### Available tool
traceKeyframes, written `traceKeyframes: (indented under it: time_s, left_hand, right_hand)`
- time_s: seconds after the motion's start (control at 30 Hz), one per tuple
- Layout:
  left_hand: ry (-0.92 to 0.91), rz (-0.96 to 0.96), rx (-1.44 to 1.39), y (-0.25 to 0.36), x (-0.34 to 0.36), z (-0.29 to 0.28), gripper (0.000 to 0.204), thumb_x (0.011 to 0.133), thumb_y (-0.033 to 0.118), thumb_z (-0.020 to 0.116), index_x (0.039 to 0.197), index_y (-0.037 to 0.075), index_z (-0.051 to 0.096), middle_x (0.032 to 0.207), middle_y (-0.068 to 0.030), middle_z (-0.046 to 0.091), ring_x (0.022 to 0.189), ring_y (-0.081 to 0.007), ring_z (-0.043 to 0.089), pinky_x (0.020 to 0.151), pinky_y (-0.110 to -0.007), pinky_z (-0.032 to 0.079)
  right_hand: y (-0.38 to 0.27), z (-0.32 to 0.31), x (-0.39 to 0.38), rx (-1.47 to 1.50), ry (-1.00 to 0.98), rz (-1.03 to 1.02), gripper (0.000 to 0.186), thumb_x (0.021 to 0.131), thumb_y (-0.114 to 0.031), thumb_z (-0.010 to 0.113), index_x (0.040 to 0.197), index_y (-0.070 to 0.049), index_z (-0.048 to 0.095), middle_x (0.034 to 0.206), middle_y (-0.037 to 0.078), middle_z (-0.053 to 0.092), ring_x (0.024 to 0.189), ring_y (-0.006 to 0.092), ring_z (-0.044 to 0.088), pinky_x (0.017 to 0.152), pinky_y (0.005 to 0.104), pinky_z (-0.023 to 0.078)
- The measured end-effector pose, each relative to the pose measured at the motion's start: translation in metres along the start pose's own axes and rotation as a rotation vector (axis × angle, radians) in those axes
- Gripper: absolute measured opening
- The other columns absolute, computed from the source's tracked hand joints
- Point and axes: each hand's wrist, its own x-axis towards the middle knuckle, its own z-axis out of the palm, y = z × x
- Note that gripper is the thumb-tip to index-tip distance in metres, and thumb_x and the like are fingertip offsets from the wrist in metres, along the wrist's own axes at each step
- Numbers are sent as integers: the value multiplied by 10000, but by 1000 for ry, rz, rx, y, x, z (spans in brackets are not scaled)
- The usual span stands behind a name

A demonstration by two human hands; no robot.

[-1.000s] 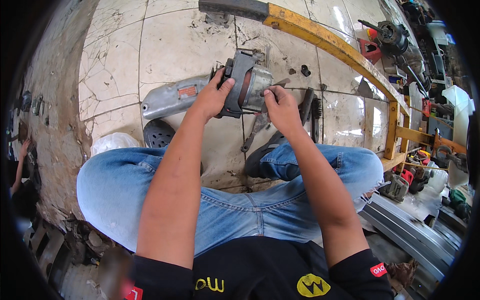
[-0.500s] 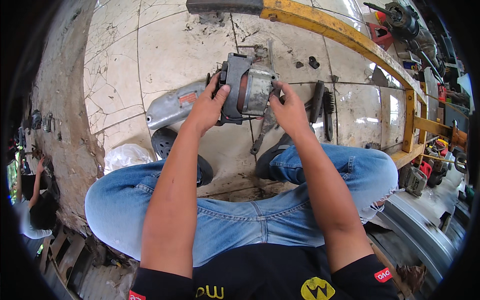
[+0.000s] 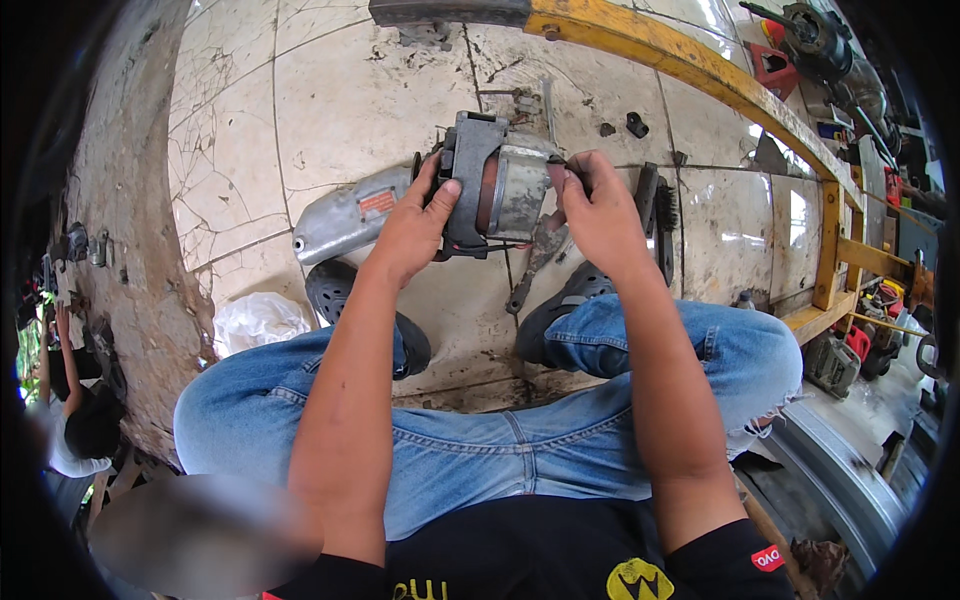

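Cracked floor tiles (image 3: 350, 100) are spreading out as the left hand (image 3: 413, 225) is grasping one side of that grey motor unit (image 3: 518, 190), squarely between the hands, while the right hand (image 3: 607, 215) is pinching a small reddish-brown piece (image 3: 557, 177) at its other end, a silver cover (image 3: 335, 222) lying left, a brush (image 3: 669, 210) lying right.

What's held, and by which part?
Motor: left hand grips its grey left end. Right hand is at the right end; its hold is unclear.

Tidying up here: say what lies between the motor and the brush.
Head view: the right hand and a dark bar lie between motor and brush.
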Motion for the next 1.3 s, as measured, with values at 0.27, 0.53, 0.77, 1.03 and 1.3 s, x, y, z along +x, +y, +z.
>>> traceKeyframes:
  time_s: [0.27, 0.53, 0.77, 1.03, 1.3]
  left_hand:
    - [31, 44, 1, -4, 3, 2, 807, 955, 601, 514, 1556, 123, 268, 1496, -207, 431, 1395, -302, 402, 1123, -365, 323]
    - [88, 121, 40, -21, 9, 5, 743, 975, 566, 494, 1542, 131, 291, 1451, -230, 480, 1342, -344, 478, 1086, -364, 374]
    - [58, 116, -23, -29, 16, 6, 716, 980, 532, 506, 1535, 126, 305, 1452, -244, 469, 1342, -371, 469, 1087, -384, 375]
    - [61, 133, -19, -29, 18, 6, 692, 987, 491, 518, 1532, 119, 310, 1441, -246, 481, 1336, -375, 474, 1089, -385, 375]
    - [63, 120, 5, -27, 18, 5, 697, 985, 494, 522, 1532, 117, 311, 1444, -245, 477, 1341, -367, 470, 1096, -378, 369]
  right_hand:
    - [-2, 25, 10, -309, 150, -196, 320, 853, -251, 703, 992, 31, 641, 882, 234, 695, 844, 382, 681, 759, 413, 518]
    - [-20, 35, 26, -475, 160, -174, 346, 803, -283, 759, 861, 44, 663, 804, 231, 686, 788, 388, 674, 716, 413, 516]
    - [-10, 30, 12, -605, -35, -255, 370, 801, -305, 768, 805, 40, 635, 741, 238, 657, 711, 384, 647, 658, 424, 493]
    - [-4, 30, 23, -595, -39, -323, 335, 805, -296, 768, 813, 13, 639, 728, 216, 652, 700, 379, 637, 645, 422, 485]
    - [-12, 37, 20, -605, -13, -240, 329, 801, -298, 758, 803, 5, 630, 741, 218, 649, 731, 389, 637, 661, 432, 484]
